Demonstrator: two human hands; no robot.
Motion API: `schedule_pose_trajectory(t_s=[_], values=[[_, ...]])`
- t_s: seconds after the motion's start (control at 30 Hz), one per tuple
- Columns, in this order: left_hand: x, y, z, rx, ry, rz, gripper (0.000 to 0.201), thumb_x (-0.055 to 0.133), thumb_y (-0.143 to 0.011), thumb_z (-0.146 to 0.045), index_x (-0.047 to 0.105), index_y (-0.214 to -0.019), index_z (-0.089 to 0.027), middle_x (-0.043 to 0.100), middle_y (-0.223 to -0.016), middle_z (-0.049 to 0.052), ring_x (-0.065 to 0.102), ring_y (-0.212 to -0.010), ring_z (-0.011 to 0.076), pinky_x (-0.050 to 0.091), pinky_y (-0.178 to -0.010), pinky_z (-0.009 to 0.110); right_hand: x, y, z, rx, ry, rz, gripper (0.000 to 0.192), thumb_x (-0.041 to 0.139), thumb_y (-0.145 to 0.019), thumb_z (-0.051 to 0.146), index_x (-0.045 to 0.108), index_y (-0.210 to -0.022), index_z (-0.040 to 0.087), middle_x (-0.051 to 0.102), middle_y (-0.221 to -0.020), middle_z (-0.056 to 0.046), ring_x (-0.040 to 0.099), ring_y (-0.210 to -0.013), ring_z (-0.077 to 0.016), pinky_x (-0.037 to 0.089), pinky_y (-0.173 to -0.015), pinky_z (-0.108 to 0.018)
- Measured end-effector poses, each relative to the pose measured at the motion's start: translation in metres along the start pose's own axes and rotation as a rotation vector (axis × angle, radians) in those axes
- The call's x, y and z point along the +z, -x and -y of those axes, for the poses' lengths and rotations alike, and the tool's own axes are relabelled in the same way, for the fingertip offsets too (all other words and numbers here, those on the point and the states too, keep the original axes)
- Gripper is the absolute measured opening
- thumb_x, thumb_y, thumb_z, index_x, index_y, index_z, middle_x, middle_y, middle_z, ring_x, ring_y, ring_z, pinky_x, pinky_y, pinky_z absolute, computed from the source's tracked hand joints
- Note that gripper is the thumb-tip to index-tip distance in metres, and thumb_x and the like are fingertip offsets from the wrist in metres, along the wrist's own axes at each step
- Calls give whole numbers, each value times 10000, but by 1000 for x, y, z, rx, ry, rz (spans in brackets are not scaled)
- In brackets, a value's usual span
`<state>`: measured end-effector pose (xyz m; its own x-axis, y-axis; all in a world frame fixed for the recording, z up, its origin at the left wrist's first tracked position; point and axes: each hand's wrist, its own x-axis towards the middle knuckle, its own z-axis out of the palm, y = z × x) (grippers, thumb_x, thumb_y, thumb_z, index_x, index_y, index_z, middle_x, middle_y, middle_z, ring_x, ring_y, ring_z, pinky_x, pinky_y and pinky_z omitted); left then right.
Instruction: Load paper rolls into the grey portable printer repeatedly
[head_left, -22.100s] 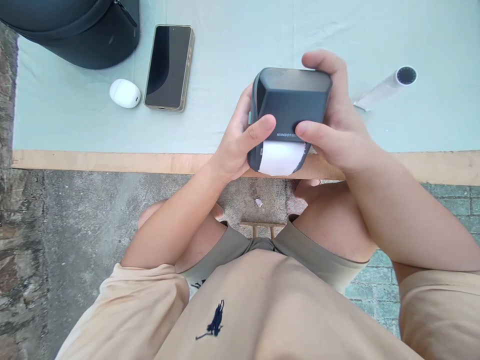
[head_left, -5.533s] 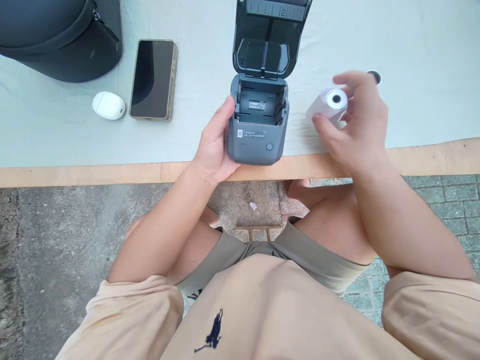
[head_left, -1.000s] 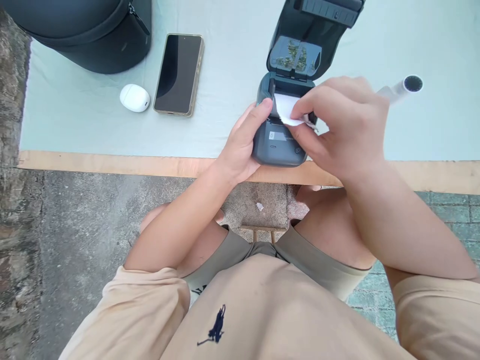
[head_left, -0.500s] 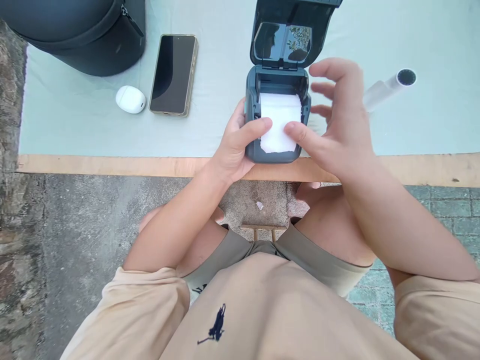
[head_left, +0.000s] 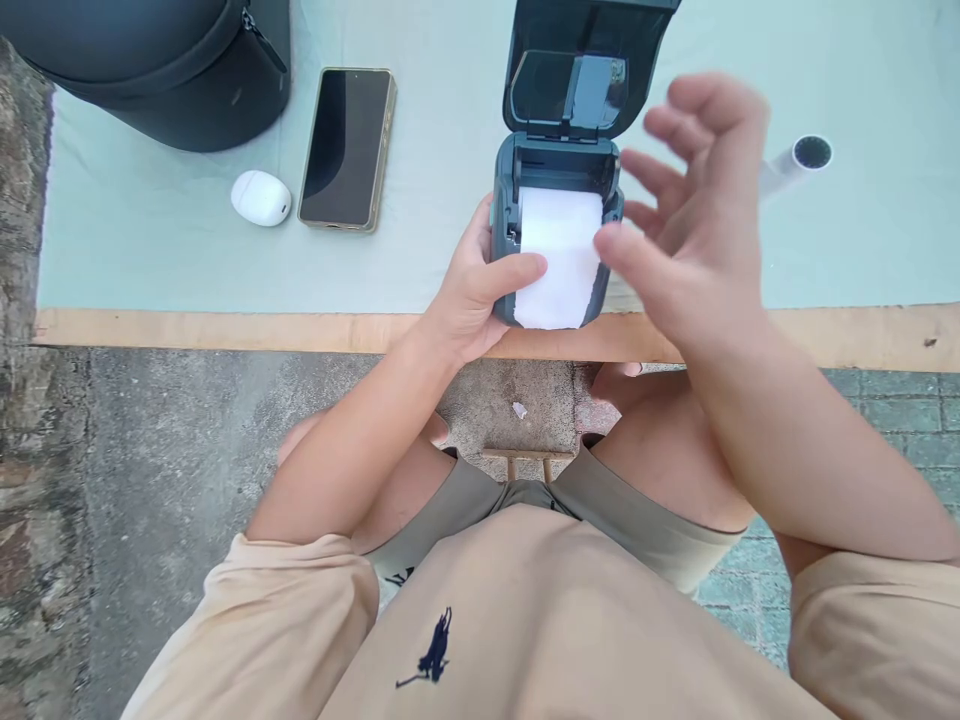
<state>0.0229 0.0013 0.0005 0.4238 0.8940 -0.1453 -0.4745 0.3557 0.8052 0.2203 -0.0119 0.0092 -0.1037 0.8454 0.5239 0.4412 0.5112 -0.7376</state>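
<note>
At the desk (head_left: 225,325) edge the left hand (head_left: 469,300) grips the label printer (head_left: 555,240), thumb pinning its paper (head_left: 559,255); the right hand (head_left: 694,215) hovers spread, holding nothing. If the thumb slips, the paper could skew under the raised lid (head_left: 589,65)

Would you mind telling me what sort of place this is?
Probably an outdoor spot, such as a patio: a cloth-covered table stands over rough concrete ground and green paving bricks.

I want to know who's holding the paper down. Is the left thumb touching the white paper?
Touching. The head view shows the left hand gripping the printer, its thumb tip lying on the paper with no gap.
</note>
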Motion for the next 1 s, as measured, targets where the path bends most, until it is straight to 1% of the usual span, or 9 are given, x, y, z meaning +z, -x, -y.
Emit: schedule_pose_trajectory(t_s=[0.07, 0.17, 0.23, 0.33, 0.43, 0.53, 0.63, 0.83, 1.0], values=[[-3, -2, 2, 20, -23, 32, 676, 966, -680, -422, 608, -1230, -264, 794, -1239, 56, 732, -1339, 375, 673, -974, 430, -2, -15, -2, -57, -137, -65, 575, 736, -969, 584, 524, -1496, 493, 452, -1630, 48, 473, -1574, -250, 535, -1237, -434], [-7, -6, 6, 51, -81, 67, 719, 979, -652, -459, 594, -1235, -292, 789, -1184, 33, 750, -1273, 354, 673, -929, 435, -1, -34, -2, -127, -297, -74, 424, 681, -1018, 572, 597, -1427, 499, 487, -1589, 117, 648, -1375, -222, 610, -1133, -413], [-8, -7, 7, 59, -116, 52, 730, 970, -648, -460, 576, -1242, -302, 789, -1167, 25, 746, -1271, 352, 670, -937, 448, 1, -39, 0, -142, -272, -88, 377, 647, -1040, 587, 636, -1392, 454, 560, -1518, 95, 695, -1239, -202, 639, -1061, -405], [-7, -7, 6, 45, -110, 27, 757, 972, -625, -443, 557, -1243, -307, 797, -1171, 32, 710, -1344, 378, 662, -980, 473, 5, -36, 1, -191, -34, -104, 250, 628, -1063, 534, 744, -1196, 358, 697, -1188, 5, 664, -1175, -216, 619, -1077, -432], [-7, -7, 6, 44, -65, 63, 720, 986, -620, -396, 575, -1207, -322, 797, -1235, 30, 653, -1435, 374, 640, -1071, 466, 6, -29, -3, -277, 40, -69, 277, 637, -1043, 536, 766, -1064, 292, 649, -1017, -57, 628, -1140, -233, 588, -1131, -486], [-9, -6, 7, 85, -81, 86, 729, 970, -661, -402, 573, -1267, -313, 789, -1228, 34, 636, -1471, 371, 617, -1113, 466, 6, -26, -9, -286, 6, -24, 309, 654, -1017, 545, 754, -1075, 259, 616, -1078, -80, 605, -1190, -237, 552, -1176, -513], [-12, -7, 10, 98, -127, 88, 882, 996, -612, -463, 545, -1356, -318, 782, -1239, 48, 651, -1455, 391, 637, -1046, 452, 5, -23, -11, -258, 14, 24, 351, 675, -977, 590, 723, -1075, 256, 607, -1142, -86, 592, -1237, -254, 488, -1245, -566], [-14, -7, 11, 92, -128, 104, 1041, 1042, -525, -458, 511, -1406, -301, 776, -1294, 69, 687, -1402, 418, 663, -955, 426, 2, -18, -5, -91, -46, 164, 444, 638, -946, 725, 724, -1054, 303, 588, -1382, -97, 496, -1449, -315, 394, -1322, -596], [-10, -4, 8, 89, -52, 144, 811, 980, -667, -468, 545, -1334, -316, 772, -1304, 28, 714, -1379, 362, 667, -992, 425, 2, -19, -1, 42, -202, 162, 417, 685, -942, 683, 691, -1127, 310, 592, -1428, -59, 506, -1476, -303, 469, -1264, -542]])
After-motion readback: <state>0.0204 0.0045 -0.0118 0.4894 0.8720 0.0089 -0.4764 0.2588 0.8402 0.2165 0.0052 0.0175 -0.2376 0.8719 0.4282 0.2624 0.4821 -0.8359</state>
